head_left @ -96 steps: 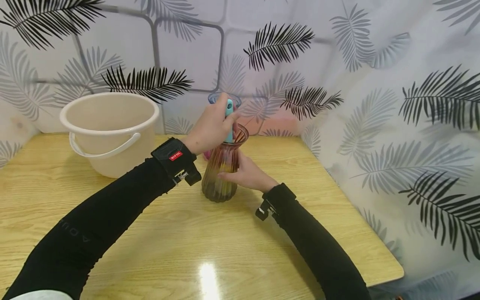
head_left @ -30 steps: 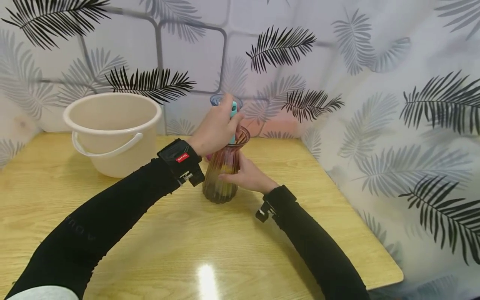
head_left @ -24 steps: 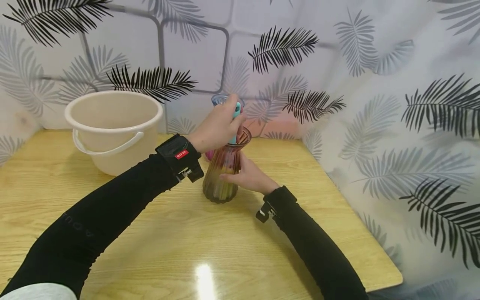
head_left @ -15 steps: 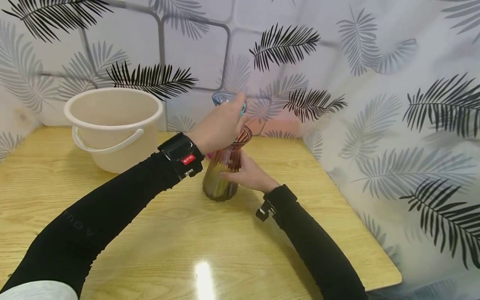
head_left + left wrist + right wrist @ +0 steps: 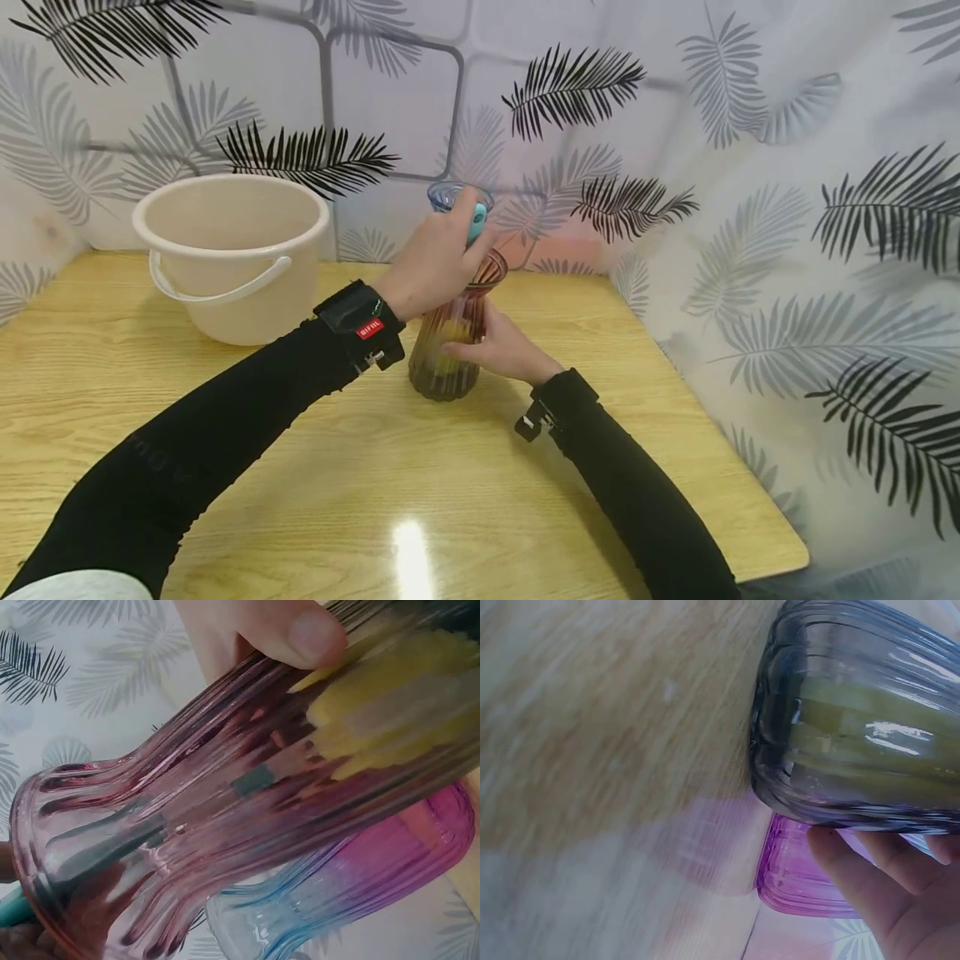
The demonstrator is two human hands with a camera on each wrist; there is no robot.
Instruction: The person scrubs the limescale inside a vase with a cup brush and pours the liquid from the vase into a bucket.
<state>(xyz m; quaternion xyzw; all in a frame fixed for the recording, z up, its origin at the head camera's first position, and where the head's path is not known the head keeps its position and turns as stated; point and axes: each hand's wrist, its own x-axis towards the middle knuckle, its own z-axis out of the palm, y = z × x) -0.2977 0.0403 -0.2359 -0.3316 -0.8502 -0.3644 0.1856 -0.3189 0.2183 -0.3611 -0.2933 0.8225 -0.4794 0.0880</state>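
Note:
My left hand (image 5: 438,262) grips the teal handle (image 5: 477,222) of a bottle brush above the mouth of a ribbed glass vase (image 5: 438,367). The brush's yellow sponge head (image 5: 397,709) shows through the glass, down in the vase's body. The vase is pinkish at the flared rim and dark grey at the base, and it stands slightly tilted on the table. From its right side, my right hand (image 5: 510,343) holds the body, thumb across the front. A second vase (image 5: 352,889), blue at the mouth and magenta at the base, stands close behind, mostly hidden in the head view.
A cream bucket (image 5: 247,292) with a white handle stands at the back left of the wooden table (image 5: 315,500). A leaf-patterned curtain (image 5: 555,83) hangs behind and along the right side. The table's right edge runs past my right arm.
My left hand has shifted slightly and turned back and forth on the brush handle; less of the handle shows now than 3.2 s ago. The vase and my right hand stay nearly in place.

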